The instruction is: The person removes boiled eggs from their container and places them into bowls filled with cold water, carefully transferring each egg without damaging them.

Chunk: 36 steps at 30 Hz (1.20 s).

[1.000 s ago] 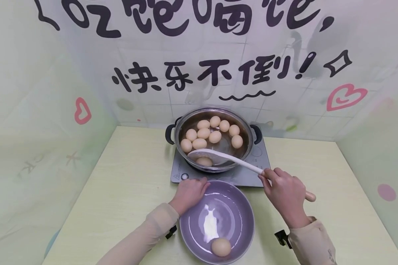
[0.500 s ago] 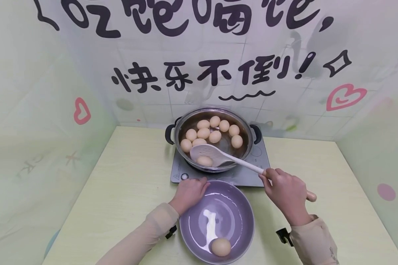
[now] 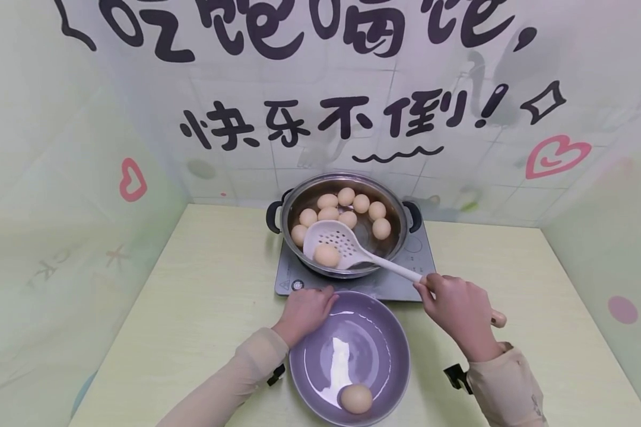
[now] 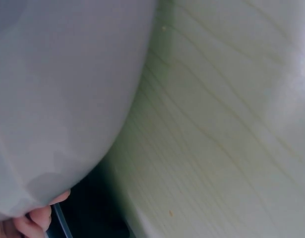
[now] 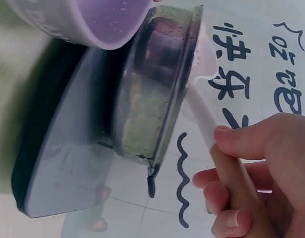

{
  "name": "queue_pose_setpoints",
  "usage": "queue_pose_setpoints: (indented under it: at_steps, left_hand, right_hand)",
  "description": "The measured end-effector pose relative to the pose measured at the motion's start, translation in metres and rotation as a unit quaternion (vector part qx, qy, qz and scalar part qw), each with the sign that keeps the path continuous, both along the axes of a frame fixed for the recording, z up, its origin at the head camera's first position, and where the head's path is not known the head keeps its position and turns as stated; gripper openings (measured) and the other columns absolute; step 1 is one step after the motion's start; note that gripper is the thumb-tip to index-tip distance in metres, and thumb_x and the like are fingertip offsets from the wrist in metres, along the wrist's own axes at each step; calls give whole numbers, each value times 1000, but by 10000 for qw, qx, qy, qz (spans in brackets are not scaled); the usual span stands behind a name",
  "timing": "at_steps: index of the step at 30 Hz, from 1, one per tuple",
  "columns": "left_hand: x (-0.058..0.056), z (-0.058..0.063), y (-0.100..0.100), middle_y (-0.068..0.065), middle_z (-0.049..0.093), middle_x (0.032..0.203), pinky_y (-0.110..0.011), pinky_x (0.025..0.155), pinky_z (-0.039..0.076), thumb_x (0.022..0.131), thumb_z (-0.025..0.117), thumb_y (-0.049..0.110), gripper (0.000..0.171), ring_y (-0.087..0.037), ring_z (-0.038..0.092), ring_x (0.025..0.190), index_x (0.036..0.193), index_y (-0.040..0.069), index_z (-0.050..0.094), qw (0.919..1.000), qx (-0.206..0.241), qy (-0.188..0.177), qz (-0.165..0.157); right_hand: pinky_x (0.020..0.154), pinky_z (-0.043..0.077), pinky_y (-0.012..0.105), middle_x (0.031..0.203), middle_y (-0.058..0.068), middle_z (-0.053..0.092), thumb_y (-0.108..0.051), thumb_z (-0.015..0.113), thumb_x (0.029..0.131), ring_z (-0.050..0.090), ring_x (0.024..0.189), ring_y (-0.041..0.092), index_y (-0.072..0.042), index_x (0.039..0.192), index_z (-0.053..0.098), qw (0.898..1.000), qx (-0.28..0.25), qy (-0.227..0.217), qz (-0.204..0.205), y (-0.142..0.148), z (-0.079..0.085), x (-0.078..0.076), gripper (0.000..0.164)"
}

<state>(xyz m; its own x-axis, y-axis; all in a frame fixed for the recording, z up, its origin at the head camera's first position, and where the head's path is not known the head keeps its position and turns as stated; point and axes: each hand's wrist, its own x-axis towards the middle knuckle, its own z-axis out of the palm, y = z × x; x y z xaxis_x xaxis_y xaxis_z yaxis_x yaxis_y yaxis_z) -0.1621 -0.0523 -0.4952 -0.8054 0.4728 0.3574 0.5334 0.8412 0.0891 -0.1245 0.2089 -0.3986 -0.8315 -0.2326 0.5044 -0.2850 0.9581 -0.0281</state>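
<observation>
My right hand (image 3: 459,308) grips the wooden handle (image 5: 236,183) of a white slotted spoon (image 3: 347,237). Its perforated head is raised above the near left part of the steel pot (image 3: 347,274) and carries one egg (image 3: 327,255). Several more eggs (image 3: 361,203) lie in the pot, some partly hidden by the spoon. At the upper left rim of a purple bowl (image 3: 395,332), my left hand (image 3: 307,311) holds on, thumb over the inside and fingers (image 4: 38,218) curled on the outer wall. One egg (image 3: 356,398) rests at the bowl's near side.
The pot stands on a grey induction cooker (image 3: 422,267), with black side handles sticking out left and right. The bowl sits on the pale wood table (image 3: 192,296) right in front of the cooker. A printed backdrop (image 3: 320,83) rises behind the table and along both sides.
The slotted spoon has risen from inside the pot, with an egg lifted on its head. My left hand and the bowl have stayed in place.
</observation>
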Motion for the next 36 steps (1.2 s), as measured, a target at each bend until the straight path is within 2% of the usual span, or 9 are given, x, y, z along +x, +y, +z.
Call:
queue_pose_setpoints:
  at_steps: [9, 21, 24, 25, 26, 29, 36]
  left_hand:
    - [1, 2, 0, 1, 51, 49, -29, 38, 33, 89, 54, 33, 25, -19, 54, 44, 72, 15, 52, 10000, 9, 33, -9]
    - [1, 1, 0, 2, 49, 48, -28, 38, 33, 89, 54, 32, 24, -18, 52, 43, 73, 15, 53, 10000, 14, 20, -44]
    - [1, -2, 0, 2, 48, 47, -27, 38, 32, 90, 53, 31, 25, -17, 50, 42, 72, 14, 53, 9997, 145, 140, -104]
    - [1, -2, 0, 2, 48, 47, -27, 38, 31, 92, 51, 32, 26, -18, 50, 41, 72, 14, 53, 9995, 193, 190, -133]
    - [-2, -8, -1, 2, 48, 47, -27, 37, 30, 94, 46, 34, 29, -17, 48, 41, 73, 14, 53, 9991, 260, 297, -166]
    - [-2, -9, -2, 2, 46, 47, -27, 37, 29, 96, 40, 36, 34, -17, 46, 40, 73, 14, 53, 9986, 367, 322, -220]
    - [-3, -3, -1, 2, 44, 46, -29, 35, 30, 87, 58, 31, 26, -16, 43, 38, 67, 14, 54, 9997, 96, 221, -86]
  right_hand:
    - [33, 23, 32, 43, -3, 34, -25, 64, 81, 31, 35, 17, -15, 56, 46, 9928, 31, -1173, -252, -2, 15, -1, 32]
    - [35, 26, 31, 46, -3, 37, -26, 59, 85, 35, 39, 16, -14, 60, 50, 9831, -98, -1796, -331, 7, 25, 6, 29]
    - [36, 25, 31, 47, -4, 36, -28, 58, 86, 34, 40, 15, -16, 60, 49, 9800, -181, -1947, -364, 11, 31, 12, 29]
    - [36, 25, 30, 47, -4, 36, -28, 57, 87, 33, 40, 14, -17, 60, 48, 9791, -214, -1989, -379, 12, 33, 14, 30]
    - [37, 25, 30, 47, -5, 35, -29, 56, 87, 33, 41, 14, -17, 59, 46, 9782, -237, -2024, -394, 14, 35, 17, 32]
    - [38, 24, 29, 47, -6, 32, -31, 54, 89, 30, 42, 12, -18, 58, 42, 9773, -264, -2055, -436, 20, 40, 27, 36]
    - [40, 21, 27, 48, -8, 29, -33, 55, 89, 26, 44, 8, -20, 57, 39, 9753, -327, -2124, -507, 36, 50, 54, 38]
